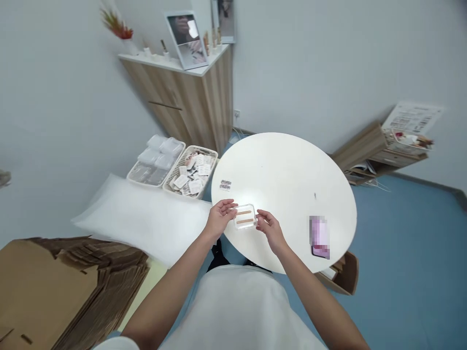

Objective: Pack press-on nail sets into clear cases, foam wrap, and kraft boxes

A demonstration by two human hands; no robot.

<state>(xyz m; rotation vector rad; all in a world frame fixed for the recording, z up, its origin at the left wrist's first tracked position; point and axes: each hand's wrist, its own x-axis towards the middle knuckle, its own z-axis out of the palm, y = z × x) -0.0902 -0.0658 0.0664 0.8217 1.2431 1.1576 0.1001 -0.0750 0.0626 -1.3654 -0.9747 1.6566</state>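
Note:
Between my two hands is a small clear plastic box (245,225) with two light-brown flat sticks (244,212) lying side by side in it. The fingers of my left hand (219,216) close on the box's left edge. At its right edge, the thumb and fingers of my right hand (269,229) pinch the side. The box is over the near part of the round white table (280,170); whether it rests on the top I cannot tell. Beyond my left hand lies a small printed sheet with dark oval marks (225,184).
A blurred purple phone-like object (320,236) lies on the table's right side. At left stand a basket of printed packets (193,177), a basket of clear boxes (156,158), a white plastic bag (146,214) and stacked cardboard (47,287). A wooden cabinet (193,102) stands behind.

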